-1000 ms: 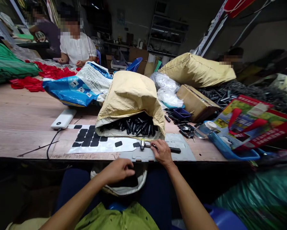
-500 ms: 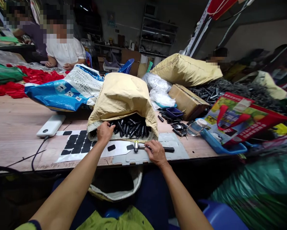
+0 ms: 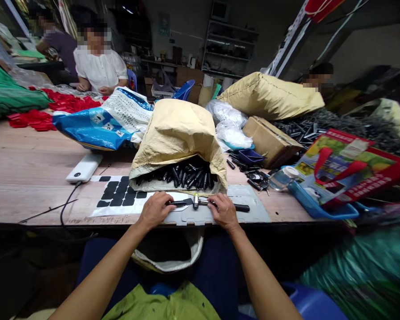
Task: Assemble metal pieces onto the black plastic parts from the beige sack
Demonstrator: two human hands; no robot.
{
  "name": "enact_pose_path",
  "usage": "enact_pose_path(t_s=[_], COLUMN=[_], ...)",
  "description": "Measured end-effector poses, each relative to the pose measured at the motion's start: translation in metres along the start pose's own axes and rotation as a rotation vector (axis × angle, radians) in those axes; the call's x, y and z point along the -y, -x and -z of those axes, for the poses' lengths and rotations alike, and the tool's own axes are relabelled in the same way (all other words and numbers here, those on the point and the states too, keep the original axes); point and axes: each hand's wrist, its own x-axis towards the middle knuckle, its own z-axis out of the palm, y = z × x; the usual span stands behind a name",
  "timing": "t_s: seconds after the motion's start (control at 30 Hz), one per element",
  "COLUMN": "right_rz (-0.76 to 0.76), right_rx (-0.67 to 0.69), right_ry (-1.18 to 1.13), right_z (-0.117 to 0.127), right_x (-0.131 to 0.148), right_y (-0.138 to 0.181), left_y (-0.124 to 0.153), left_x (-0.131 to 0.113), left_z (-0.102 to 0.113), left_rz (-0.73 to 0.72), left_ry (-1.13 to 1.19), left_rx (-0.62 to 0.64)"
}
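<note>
My left hand (image 3: 156, 210) is closed on a slim black pen-like piece (image 3: 177, 203), which points right toward the hammer. My right hand (image 3: 224, 212) has its fingers closed around the shaft of a small hammer (image 3: 242, 208), its metal head at the left beside the black piece's tip. Both hands are just above a grey board (image 3: 260, 215) at the table's front edge. Behind them lies a yellow woven sack (image 3: 183, 120) on its side, its mouth facing me and full of similar black pieces (image 3: 186, 177).
A white sheet with black patches (image 3: 119, 195) lies left, beside a white power bank (image 3: 84, 168) with a cable. On the right are loose black parts, a clear jar (image 3: 283, 177) and a blue tray (image 3: 306, 202) under a red bag. Another person (image 3: 99, 66) sits across the table.
My left hand has come out of the sack's mouth with a black piece and moved toward me, beside the hammer head. My right hand stays on the hammer. The view has shifted slightly.
</note>
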Motion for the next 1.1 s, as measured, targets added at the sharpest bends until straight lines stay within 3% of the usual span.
enact_pose_path(t_s=[0.23,0.47,0.67,0.87,1.1], right_rz=[0.008,0.033,-0.077,-0.149,-0.120], right_rx=[0.004,0.041,-0.063,-0.016,-0.024], right_ry=[0.022,0.053,-0.114,-0.215,-0.257], right_z=[0.001,0.005,0.018,0.014,0.008], right_x=[0.002,0.002,0.033,0.064,0.074], right_y=[0.000,-0.003,-0.005,-0.006,-0.005], left_y=[-0.021,-0.023,-0.022,-0.023,-0.023], left_x=[-0.001,0.002,-0.001,-0.002,0.000], left_z=[-0.011,-0.013,-0.010,-0.011,-0.013], left_rz=[-0.047,-0.018,-0.019,0.033,0.031], left_ry=[0.042,0.051,0.076,0.095,0.109], left_rx=[0.073,0.107,0.106,0.118,0.097])
